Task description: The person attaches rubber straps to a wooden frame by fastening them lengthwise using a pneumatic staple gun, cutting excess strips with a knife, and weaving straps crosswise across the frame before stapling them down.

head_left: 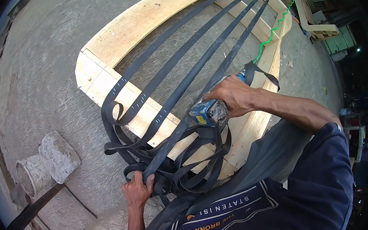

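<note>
My right hand point(235, 96) is wrapped round the grip of a blue pneumatic staple gun point(205, 113), whose worn, dusty head sits over a black strap at the near rail of a wooden frame point(93, 72). Closed on the lower end of that black strap point(165, 150) is my left hand point(139, 190), holding it slanted across the rail. Farther left, several more straps point(166, 68) run the length of the frame, with light staples showing where they cross the rail. Loose strap point(197, 158) lies in tangled loops between my hands. The gun's nose is hidden.
A green coiled air hose point(270, 40) runs from the gun toward the far right. On the concrete floor at left stand a whitish bucket point(32, 176) and a rough stone block point(59, 157). More wooden framing point(317, 29) lies at the far right.
</note>
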`<state>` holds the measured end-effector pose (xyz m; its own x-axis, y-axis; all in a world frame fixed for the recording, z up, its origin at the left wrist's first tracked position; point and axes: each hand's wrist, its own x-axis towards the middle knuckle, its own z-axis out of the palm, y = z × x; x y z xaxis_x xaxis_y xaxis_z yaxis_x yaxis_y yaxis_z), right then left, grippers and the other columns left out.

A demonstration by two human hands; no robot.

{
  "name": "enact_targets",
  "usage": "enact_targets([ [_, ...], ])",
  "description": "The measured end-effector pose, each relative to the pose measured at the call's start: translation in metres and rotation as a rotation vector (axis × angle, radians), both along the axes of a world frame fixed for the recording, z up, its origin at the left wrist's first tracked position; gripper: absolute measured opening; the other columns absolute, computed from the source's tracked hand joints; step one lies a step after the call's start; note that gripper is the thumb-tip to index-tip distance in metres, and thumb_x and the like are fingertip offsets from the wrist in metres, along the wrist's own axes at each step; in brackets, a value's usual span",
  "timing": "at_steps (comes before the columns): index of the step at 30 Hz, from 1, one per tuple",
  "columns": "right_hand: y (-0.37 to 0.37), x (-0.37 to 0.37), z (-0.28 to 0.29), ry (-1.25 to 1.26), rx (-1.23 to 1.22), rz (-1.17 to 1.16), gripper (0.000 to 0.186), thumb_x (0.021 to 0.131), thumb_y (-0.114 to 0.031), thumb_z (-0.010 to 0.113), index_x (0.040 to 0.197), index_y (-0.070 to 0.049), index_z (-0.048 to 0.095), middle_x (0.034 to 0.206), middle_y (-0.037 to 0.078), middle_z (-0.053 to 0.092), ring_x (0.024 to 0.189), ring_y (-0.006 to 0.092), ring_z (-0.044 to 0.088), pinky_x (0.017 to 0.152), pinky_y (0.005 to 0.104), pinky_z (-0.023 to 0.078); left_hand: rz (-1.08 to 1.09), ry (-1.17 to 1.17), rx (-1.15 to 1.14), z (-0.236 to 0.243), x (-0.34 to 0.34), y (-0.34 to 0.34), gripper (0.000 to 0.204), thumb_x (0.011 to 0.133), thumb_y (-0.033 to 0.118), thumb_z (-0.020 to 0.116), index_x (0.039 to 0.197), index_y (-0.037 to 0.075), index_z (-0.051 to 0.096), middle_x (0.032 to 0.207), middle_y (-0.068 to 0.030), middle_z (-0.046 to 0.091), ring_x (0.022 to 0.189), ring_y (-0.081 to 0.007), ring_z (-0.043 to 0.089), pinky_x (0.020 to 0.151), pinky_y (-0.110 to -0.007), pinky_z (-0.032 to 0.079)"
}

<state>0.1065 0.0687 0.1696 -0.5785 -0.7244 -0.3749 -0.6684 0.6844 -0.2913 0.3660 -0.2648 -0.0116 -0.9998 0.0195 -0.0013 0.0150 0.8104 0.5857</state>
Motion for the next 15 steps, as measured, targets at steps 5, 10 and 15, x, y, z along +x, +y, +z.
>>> enact_targets([
  [5, -0.017, 0.0, -0.02, -0.07, -0.011, 0.045, 0.048, 0.07, -0.027, 0.081, 0.114, -0.008, 0.074, 0.089, 0.02, 0.075, 0.085, 0.0386, 0.072, 0.072, 0.0478, 0.052, 0.007, -0.02, 0.005, -0.002, 0.002, 0.001, 0.04, 0.091, 0.04, 0.074, 0.082, 0.007, 0.054, 0.058, -0.0154, 0.062, 0.045, -0.0334, 0.06, 0.044, -0.044, 0.046],
  [10, -0.023, 0.001, -0.021, -0.156, 0.103, 0.06, 0.051, 0.069, -0.023, 0.081, 0.118, -0.008, 0.074, 0.093, 0.019, 0.076, 0.088, 0.0366, 0.073, 0.076, 0.0475, 0.054, 0.005, -0.001, 0.049, -0.003, 0.005, 0.001, 0.04, 0.089, 0.037, 0.077, 0.079, 0.007, 0.053, 0.056, -0.0131, 0.06, 0.041, -0.03, 0.058, 0.042, -0.041, 0.044],
  [15, -0.025, 0.001, -0.031, -0.183, 0.113, 0.087, 0.055, 0.068, -0.021, 0.082, 0.12, -0.007, 0.072, 0.099, 0.018, 0.076, 0.092, 0.0366, 0.073, 0.077, 0.0471, 0.055, 0.004, -0.058, 0.046, -0.006, 0.011, -0.002, 0.041, 0.088, 0.04, 0.079, 0.078, 0.009, 0.053, 0.058, -0.0098, 0.063, 0.041, -0.0249, 0.058, 0.041, -0.039, 0.042],
])
